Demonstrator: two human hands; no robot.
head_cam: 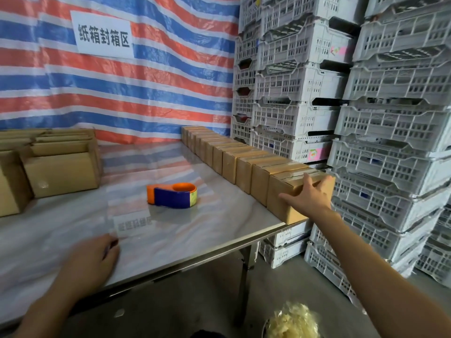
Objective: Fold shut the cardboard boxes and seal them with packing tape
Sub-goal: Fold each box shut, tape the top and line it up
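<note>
A row of several taped-shut cardboard boxes (246,164) runs along the table's right edge toward the back wall. My right hand (308,195) rests spread on the nearest sealed box (283,206) at the table's front right corner, fingers over its top and side. An orange and blue tape dispenser (172,195) lies by itself in the middle of the table. Unsealed boxes with their flaps up (58,162) stand at the back left. My left hand (91,261) lies blurred on the table near its front edge, palm down, holding nothing.
The glossy table (170,240) has a metal front edge. Tall stacks of white plastic crates (366,118) stand close to the right. A striped tarp with a sign (103,34) hangs behind. A heap of used tape scraps (292,320) sits on the floor below.
</note>
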